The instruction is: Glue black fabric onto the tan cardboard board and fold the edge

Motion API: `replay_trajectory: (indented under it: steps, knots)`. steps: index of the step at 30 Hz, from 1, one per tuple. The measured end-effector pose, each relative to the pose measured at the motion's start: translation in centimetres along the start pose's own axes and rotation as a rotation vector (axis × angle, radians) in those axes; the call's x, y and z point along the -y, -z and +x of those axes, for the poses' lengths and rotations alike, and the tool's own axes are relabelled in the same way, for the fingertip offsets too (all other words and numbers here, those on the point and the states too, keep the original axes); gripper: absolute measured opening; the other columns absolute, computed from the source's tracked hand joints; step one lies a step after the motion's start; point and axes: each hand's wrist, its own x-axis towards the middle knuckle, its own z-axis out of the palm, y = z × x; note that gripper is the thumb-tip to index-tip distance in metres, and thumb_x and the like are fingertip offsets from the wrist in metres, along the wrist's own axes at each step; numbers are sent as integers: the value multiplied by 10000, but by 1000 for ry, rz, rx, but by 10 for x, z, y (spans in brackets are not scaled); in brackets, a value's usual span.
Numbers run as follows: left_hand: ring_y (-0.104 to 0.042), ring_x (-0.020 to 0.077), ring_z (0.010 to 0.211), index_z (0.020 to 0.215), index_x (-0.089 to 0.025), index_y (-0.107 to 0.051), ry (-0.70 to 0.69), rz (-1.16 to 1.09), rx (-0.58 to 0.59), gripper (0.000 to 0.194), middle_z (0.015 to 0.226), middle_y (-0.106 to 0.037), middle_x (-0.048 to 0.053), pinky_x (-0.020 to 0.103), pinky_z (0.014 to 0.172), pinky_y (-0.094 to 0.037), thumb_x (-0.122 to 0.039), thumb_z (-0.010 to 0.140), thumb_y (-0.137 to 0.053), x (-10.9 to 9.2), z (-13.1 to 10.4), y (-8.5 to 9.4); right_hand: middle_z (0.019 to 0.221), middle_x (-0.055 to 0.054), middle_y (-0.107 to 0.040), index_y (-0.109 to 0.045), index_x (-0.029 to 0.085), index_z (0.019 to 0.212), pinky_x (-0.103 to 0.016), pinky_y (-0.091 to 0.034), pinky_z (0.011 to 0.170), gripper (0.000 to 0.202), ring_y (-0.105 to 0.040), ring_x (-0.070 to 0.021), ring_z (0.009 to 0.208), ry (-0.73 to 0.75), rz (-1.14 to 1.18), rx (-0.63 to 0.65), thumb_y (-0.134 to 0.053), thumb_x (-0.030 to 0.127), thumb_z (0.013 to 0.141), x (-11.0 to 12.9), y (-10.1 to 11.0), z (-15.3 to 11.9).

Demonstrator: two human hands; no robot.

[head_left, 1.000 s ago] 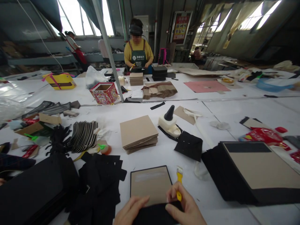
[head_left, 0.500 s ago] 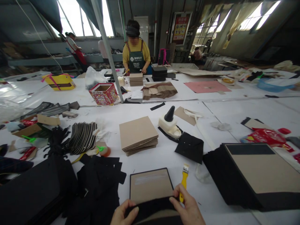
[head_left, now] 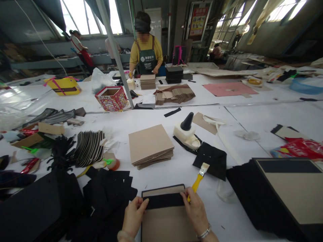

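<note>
In front of me lies a tan board (head_left: pixel 166 222) with a black edge. Across its upper part stretches a black fabric strip (head_left: pixel 165 201). My left hand (head_left: pixel 134 213) pinches the strip's left end between thumb and fingers. At the other end my right hand (head_left: pixel 195 208) pinches it too, and a yellow-handled brush (head_left: pixel 198 181) is tucked in the same hand, bristles pointing away. Beyond the brush, a black fabric piece (head_left: pixel 212 158) lies beside a cream container (head_left: pixel 185 131) with a black cone on top.
A stack of tan boards (head_left: pixel 151 144) sits ahead. To the right is a pile of black-backed boards (head_left: pixel 285 191); to the left, black fabric pieces (head_left: pixel 108 191) and a dark stack (head_left: pixel 42 205). Across the table a person (head_left: pixel 146 50) in a green apron stands by more boards.
Both hands have moved forward with the strip, which now lies flat and straight over the board's upper part. The brush has swung away to the right in my right hand.
</note>
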Motion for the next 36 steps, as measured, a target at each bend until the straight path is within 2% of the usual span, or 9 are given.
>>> replay_trajectory:
  steps: [5,16,26,36]
  knots:
    - [-480,129,548,653,-207,-505,-47,97,-18,358,529,-497,-45,252,564,-350,-537,777,-439,-3,3,3,679,-3,-541,-439,243,800,-290,-435,592,197,-542,-172,598,13,1,25,-346,384,902,-6,-3,9]
    - [-481,147,573,575,-202,-511,17,241,-90,374,514,-500,-28,265,574,-339,-521,765,-466,2,12,5,635,20,-513,-395,249,756,-280,-427,549,257,-525,-160,551,-21,-53,25,-340,458,894,-10,-8,15]
    - [-494,148,575,586,-190,-534,24,241,-96,405,508,-501,-30,263,575,-357,-547,761,-460,2,15,3,620,15,-527,-409,245,753,-271,-408,533,290,-526,-157,526,-4,-117,-4,-321,480,900,-14,-14,18]
    - [-451,131,549,527,-202,-467,5,253,-128,404,494,-459,-42,258,563,-346,-543,743,-481,4,19,3,615,-5,-549,-464,242,787,-284,-378,526,319,-530,-182,543,31,-256,-91,-296,481,914,-13,-19,15]
